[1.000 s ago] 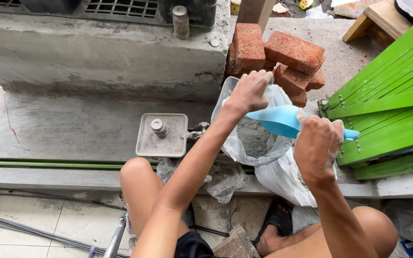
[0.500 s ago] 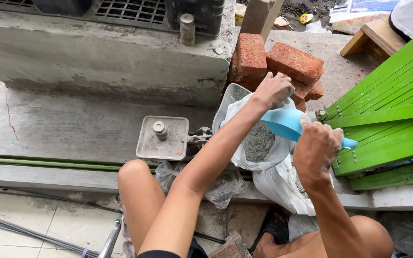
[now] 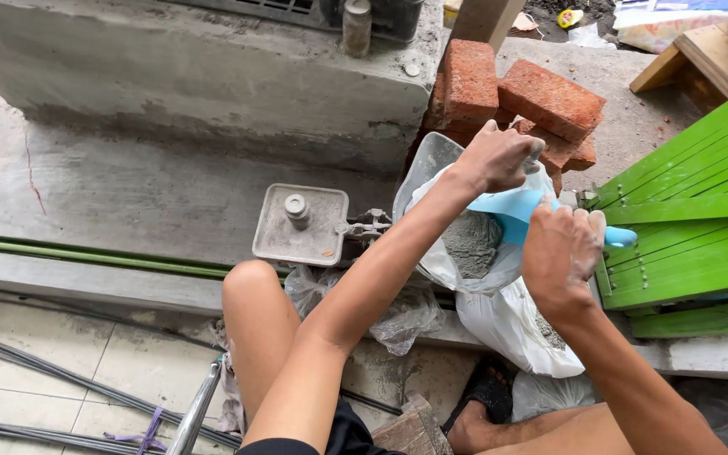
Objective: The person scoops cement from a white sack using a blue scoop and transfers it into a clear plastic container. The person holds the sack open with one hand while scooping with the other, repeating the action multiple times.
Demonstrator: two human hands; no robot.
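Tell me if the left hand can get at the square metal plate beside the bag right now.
Probably yes. The left hand grips the white bag's rim, and the metal plate lies uncovered just beside the bag, nothing between them. It would have to release the bag first.

Rough grey concrete ledge (image 3: 170,76) runs along the far side, stained and dusty, with a metal grate at its far edge. Below it a worn cement slab (image 3: 128,194) slopes toward a thin green pipe (image 3: 86,257) lying along a low step. Near left, pale floor tiles (image 3: 52,371) carry several grey cables (image 3: 35,371). Red bricks (image 3: 516,93) are stacked far right of centre; bright green slatted panels (image 3: 693,211) lean at the right, a wooden stool (image 3: 693,59) beyond. Even daylight, soft shadows
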